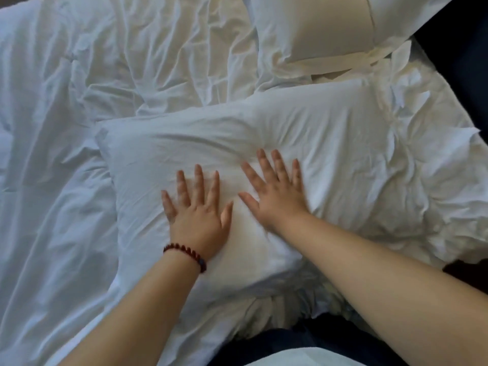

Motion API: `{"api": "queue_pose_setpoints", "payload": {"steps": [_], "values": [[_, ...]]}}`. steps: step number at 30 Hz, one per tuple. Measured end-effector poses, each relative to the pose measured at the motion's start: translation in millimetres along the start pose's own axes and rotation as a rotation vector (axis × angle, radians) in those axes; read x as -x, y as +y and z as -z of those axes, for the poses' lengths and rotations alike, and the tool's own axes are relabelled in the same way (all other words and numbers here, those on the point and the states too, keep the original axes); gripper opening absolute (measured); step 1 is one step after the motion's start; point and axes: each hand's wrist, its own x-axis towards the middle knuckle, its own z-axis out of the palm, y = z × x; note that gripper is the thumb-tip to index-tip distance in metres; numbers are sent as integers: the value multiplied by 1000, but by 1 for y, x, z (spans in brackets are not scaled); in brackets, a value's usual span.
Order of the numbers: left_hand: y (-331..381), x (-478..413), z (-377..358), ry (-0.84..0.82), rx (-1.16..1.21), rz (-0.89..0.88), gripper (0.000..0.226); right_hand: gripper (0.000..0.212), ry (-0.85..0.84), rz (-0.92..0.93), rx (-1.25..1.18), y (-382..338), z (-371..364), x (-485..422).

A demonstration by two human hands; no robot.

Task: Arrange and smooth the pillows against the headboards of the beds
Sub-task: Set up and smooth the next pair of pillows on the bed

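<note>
A white duvet (pixel 79 128) fills most of the view, soft cotton rumpled into long folds and tight creases, running off the frame from 7 to 12 o'clock. On it, at the centre, lies the near pillow (pixel 303 122), a plump white rectangle set aslant from 8 toward 2 o'clock, its case finely wrinkled and dented around the hands. Its near edge at 6 o'clock is partly hidden by the forearms. At 1 o'clock a far pillow (pixel 317 27) rests higher up the bed, smoother and cream-tinted in warm light, with a flat flanged border; its top is cut off by the frame. A dark surface (pixel 462 48) borders the bedding at 2 o'clock; what it is cannot be made out.

The right hand (pixel 277 196) lies flat on the near pillow, fingers splayed, slightly blurred. The left hand (pixel 198 215) presses just beside it at 7 o'clock, palm down, fingers spread. A dark red beaded bracelet (pixel 184 253) circles the left wrist.
</note>
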Motion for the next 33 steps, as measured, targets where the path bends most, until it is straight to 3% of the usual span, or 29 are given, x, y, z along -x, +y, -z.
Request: {"api": "queue_pose_setpoints", "payload": {"steps": [6, 11, 15, 19, 22, 25, 28, 33], "values": [[-8, -2, -44, -13, -12, 6, 65, 63, 25, -38, -108, -31, 5, 7], [-13, -4, -30, -113, 34, -71, 62, 57, -24, -63, -2, -35, -27, 38], [-37, 51, -26, 52, 83, 12, 61, 60, 36, -122, -126, -62, -20, 56], [-43, 73, -67, -90, 17, 49, 66, 66, -62, -76, -26, -71, -55, 88], [-41, 53, -65, -102, 26, 47, 68, 65, -104, -88, -37, -70, -50, 67], [-41, 56, -56, -74, 9, 17, 70, 65, -24, -108, -151, -68, -36, 73], [-33, 67, -48, -18, -32, -127, 68, 70, 172, -303, -373, -55, -38, 104], [3, 22, -27, 69, -17, -298, 67, 99, 257, -909, -857, -14, -39, 121]]}}
